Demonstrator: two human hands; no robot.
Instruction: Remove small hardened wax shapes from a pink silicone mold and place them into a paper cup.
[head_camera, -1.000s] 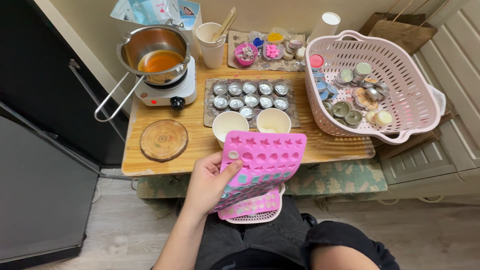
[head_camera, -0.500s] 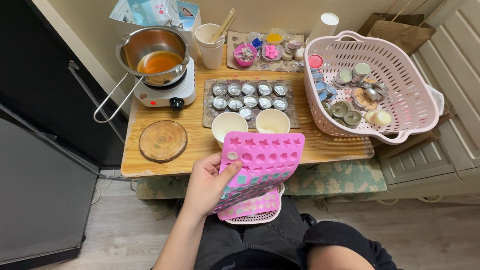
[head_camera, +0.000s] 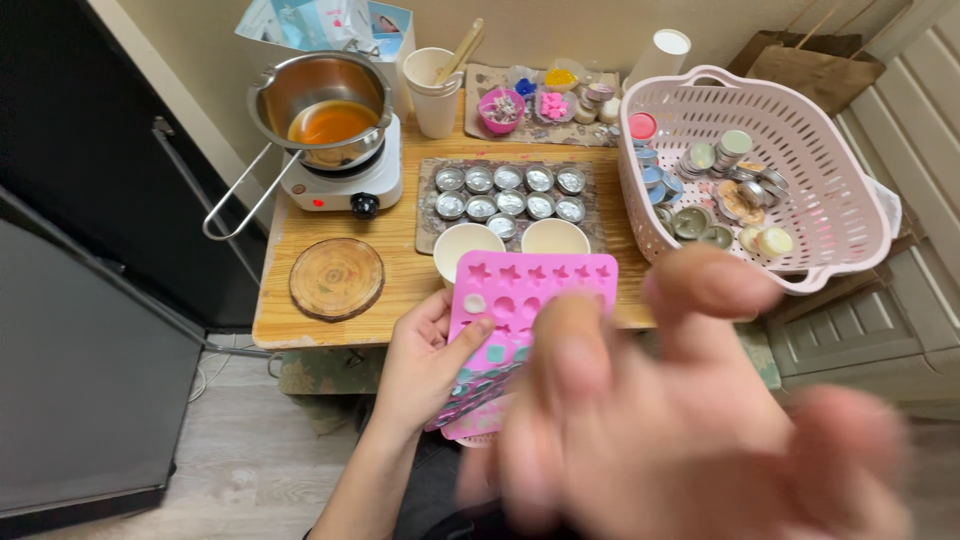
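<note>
My left hand (head_camera: 425, 362) grips the left edge of a pink silicone mould (head_camera: 525, 295) with star, round and square cavities, held tilted in front of the table's near edge. A second pink mould lies under it, mostly hidden. My right hand (head_camera: 690, 410) is raised close to the camera, large and blurred, fingers spread and holding nothing. It covers the mould's lower right part.
A small wooden table (head_camera: 400, 275) carries a pot of orange liquid (head_camera: 330, 115) on a white hotplate (head_camera: 345, 185), a round wooden coaster (head_camera: 337, 277), a tray of metal tins (head_camera: 510, 190), two paper cups (head_camera: 468, 245) and a pink basket (head_camera: 800, 180) of tins at the right.
My right hand has come up into view near the camera, blurred and spread. The left hand still holds the pink mould in about the same place.
</note>
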